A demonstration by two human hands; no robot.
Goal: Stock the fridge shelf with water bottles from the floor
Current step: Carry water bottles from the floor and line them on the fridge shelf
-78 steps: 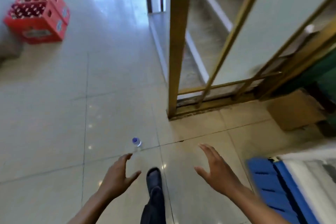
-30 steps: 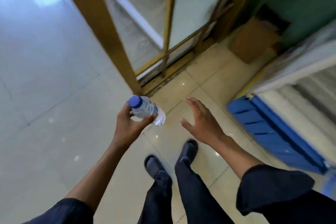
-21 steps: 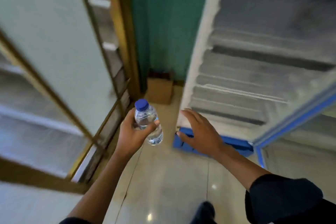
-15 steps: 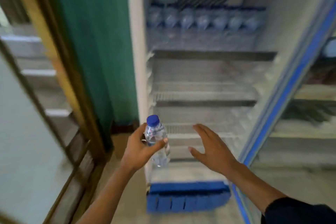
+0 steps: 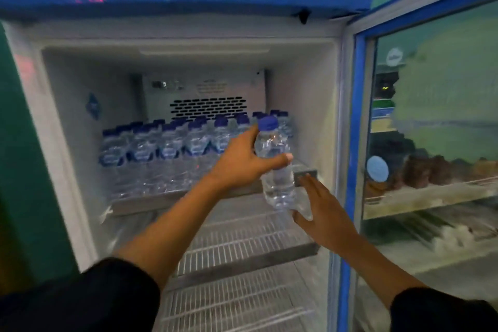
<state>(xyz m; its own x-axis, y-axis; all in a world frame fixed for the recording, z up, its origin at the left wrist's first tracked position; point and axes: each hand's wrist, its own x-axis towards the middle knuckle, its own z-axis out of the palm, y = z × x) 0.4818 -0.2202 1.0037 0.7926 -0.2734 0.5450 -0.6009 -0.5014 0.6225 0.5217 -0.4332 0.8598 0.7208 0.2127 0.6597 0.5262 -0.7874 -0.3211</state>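
My left hand [image 5: 242, 160] grips a clear water bottle [image 5: 277, 175] with a blue cap, held upright in front of the right end of the fridge's top shelf [image 5: 305, 170]. Several rows of the same blue-capped stocked bottles [image 5: 167, 143] stand on that shelf, filling its left and middle. My right hand [image 5: 322, 210] is open, fingers spread, just below and right of the held bottle, near its base. A bare strip of shelf shows at the right, behind the held bottle.
The fridge's glass door [image 5: 431, 121] stands open at the right, its blue frame close to my right arm. Two wire shelves [image 5: 242, 245] lie below the top one, with nothing on them. A green wall [image 5: 16, 170] borders the fridge on the left.
My left hand picked the bottle up off the floor, and my view swung up to the open fridge. The bottle has risen from low in front of the fridge to top-shelf height.
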